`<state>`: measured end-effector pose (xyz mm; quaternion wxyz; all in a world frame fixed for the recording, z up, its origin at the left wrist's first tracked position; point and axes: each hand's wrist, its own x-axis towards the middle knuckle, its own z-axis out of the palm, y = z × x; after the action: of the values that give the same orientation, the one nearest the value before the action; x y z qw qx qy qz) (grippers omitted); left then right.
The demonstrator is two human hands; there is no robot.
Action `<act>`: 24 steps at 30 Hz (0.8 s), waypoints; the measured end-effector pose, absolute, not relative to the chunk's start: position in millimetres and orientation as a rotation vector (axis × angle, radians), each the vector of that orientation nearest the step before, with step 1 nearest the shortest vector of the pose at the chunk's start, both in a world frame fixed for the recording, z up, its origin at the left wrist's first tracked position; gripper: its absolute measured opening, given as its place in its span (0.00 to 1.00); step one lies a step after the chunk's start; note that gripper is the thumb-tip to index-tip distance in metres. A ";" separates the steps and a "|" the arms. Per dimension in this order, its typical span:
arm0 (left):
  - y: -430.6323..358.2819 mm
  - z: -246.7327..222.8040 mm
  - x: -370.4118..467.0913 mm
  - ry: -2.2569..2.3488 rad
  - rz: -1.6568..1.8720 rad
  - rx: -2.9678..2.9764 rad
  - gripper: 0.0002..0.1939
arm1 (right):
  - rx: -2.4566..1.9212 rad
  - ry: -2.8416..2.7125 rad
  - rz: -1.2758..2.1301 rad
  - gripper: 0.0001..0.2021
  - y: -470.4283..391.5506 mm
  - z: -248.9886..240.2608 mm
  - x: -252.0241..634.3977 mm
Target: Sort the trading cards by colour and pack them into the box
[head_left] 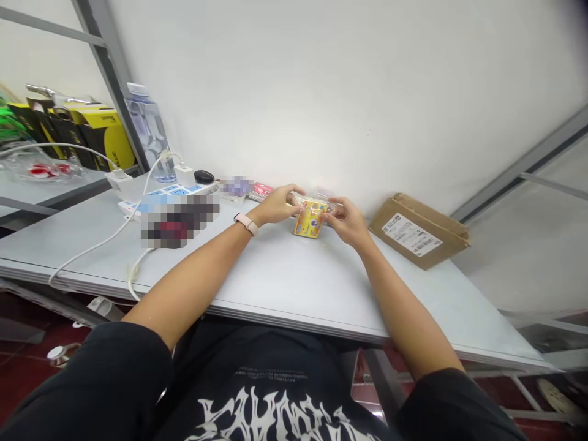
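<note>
A small yellow pack [310, 222] with colourful printing stands slightly tilted at the back of the desk, between my two hands. My left hand [277, 206] grips its upper left edge, thumb towards me and fingers curled behind. On the other side, my right hand [348, 222] is closed at the pack's upper right edge, its fingers bent in. Crinkled clear plastic shows around the top of the pack and by the right fingers; whether it is a bag or a wrapper I cannot tell. A pink strap circles my left wrist.
An open cardboard box [413, 231] with a white label leans at the right. Along the left are a power strip [174, 195] with white cables, a large water bottle [149, 131] and a black oval object [204, 177]. Yellow-black boxes [101, 131] stand on the shelf.
</note>
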<state>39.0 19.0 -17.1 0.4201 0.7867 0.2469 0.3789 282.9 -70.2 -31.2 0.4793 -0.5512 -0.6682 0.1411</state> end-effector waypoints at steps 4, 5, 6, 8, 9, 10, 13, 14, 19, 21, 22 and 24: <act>16.3 -13.8 38.9 0.670 0.907 1.949 0.23 | -1.407 -1.681 0.232 0.24 -72.1 -28.8 283.3; 15.7 -13.2 38.6 0.679 0.900 1.940 0.23 | -1.409 -1.686 0.229 0.24 -72.4 -28.5 283.3; 15.2 -12.6 38.3 0.688 0.896 1.935 0.23 | -1.404 -1.685 0.232 0.23 -72.6 -28.3 283.2; 14.2 -11.6 37.7 0.710 0.902 1.936 0.23 | -1.385 -1.669 0.240 0.22 -72.8 -28.2 282.5; 13.7 -11.2 37.6 0.726 0.910 1.942 0.23 | -1.377 -1.660 0.244 0.22 -72.9 -28.3 281.8; 13.1 -10.8 37.7 0.744 0.922 1.951 0.23 | -1.374 -1.651 0.252 0.22 -73.0 -28.3 281.0; 10.8 -9.8 38.9 0.812 0.955 1.992 0.22 | -1.377 -1.631 0.304 0.23 -73.3 -28.9 277.9; 9.9 -9.5 39.6 0.836 0.967 2.011 0.22 | -1.373 -1.623 0.323 0.23 -73.3 -29.3 276.7; 6.5 -9.1 42.7 0.895 1.015 2.081 0.20 | -1.325 -1.570 0.401 0.24 -73.2 -33.0 272.1; 6.0 -9.3 43.0 0.895 1.015 2.085 0.19 | -1.318 -1.557 0.414 0.23 -73.3 -34.0 271.3; 6.0 -9.5 42.9 0.893 1.014 2.086 0.20 | -1.316 -1.553 0.419 0.23 -73.4 -34.2 271.2; 6.7 -10.1 42.5 0.883 1.015 2.086 0.20 | -1.309 -1.543 0.436 0.23 -73.5 -34.3 271.3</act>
<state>42.5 6.7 -10.1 0.3238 0.7951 0.3367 0.3868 271.3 -73.5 -34.3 0.5106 -0.5438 -0.6409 0.1812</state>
